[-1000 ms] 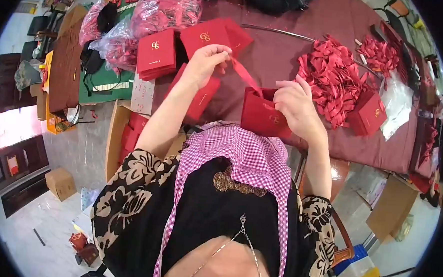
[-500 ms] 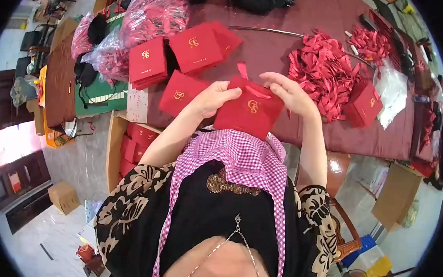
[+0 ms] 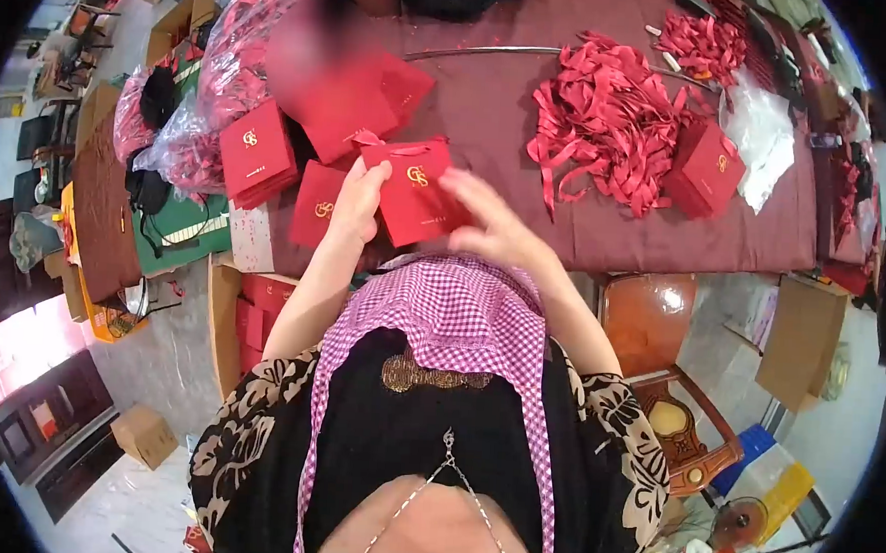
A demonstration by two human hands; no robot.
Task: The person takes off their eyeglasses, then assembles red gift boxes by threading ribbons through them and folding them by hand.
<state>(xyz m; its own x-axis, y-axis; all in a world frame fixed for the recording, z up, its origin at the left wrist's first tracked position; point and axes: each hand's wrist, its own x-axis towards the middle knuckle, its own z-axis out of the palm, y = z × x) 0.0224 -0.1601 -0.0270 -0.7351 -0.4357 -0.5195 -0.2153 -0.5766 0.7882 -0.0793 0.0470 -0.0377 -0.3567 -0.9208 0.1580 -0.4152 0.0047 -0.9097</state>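
A red bag with a gold logo (image 3: 417, 200) is upright between my hands, its ribbon at the top edge. My left hand (image 3: 360, 202) grips its left side, thumb on the front. At its right side my right hand (image 3: 491, 222) has its fingers stretched out, partly smeared by motion, touching or close to the bag. Beside my left hand lies another red bag (image 3: 316, 208). Stacked red bags (image 3: 256, 155) lie farther left, and more red bags (image 3: 351, 117) lie behind, partly blurred.
A heap of red ribbons (image 3: 606, 125) lies right of centre on the maroon tablecloth (image 3: 472, 98). Near it are a red bag stack (image 3: 707, 170) and white plastic (image 3: 759, 138). Clear bags of red material (image 3: 239, 66) stand at the left. A wooden chair (image 3: 651, 322) is below the table edge.
The bag has moved left and away from my body, toward the other bags, with both hands. Its ribbon, earlier pulled up by my left hand, now lies at the top edge.
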